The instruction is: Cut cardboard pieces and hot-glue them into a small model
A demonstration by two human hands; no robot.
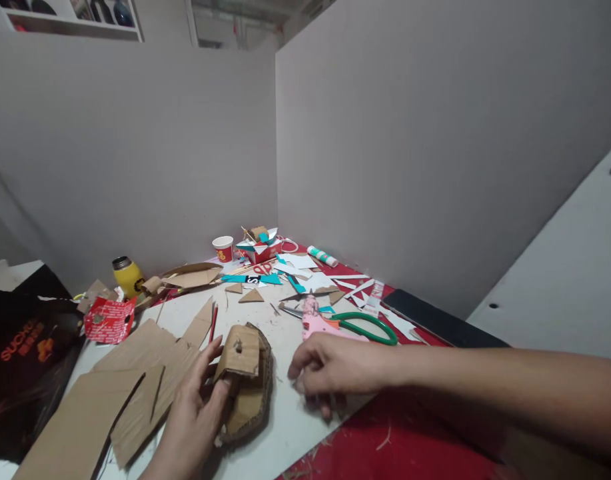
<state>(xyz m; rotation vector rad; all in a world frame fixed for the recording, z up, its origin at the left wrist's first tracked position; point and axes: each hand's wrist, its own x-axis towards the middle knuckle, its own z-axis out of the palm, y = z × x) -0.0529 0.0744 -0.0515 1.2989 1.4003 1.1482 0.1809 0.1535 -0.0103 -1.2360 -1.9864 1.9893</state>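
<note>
My left hand (pixel 192 410) holds a small cardboard model (pixel 245 373), fingers wrapped on its left side; a boxy piece with a hole tops a boat-shaped base. My right hand (pixel 330 370) rests on the white table (pixel 285 427) just right of the model, fingers curled down, and whether they pinch anything I cannot tell. A pink glue gun (pixel 318 323) lies just beyond my right hand, beside green-handled scissors (pixel 370 328).
Cut cardboard sheets (pixel 120 393) lie at the left, with a red pencil (pixel 213 323). A black bag (pixel 25 360), yellow bottle (pixel 128 275), red cup (pixel 224 249), glue stick (pixel 322 255), paper scraps and a dark phone (pixel 438 321) ring the work area. Grey walls close the back and right.
</note>
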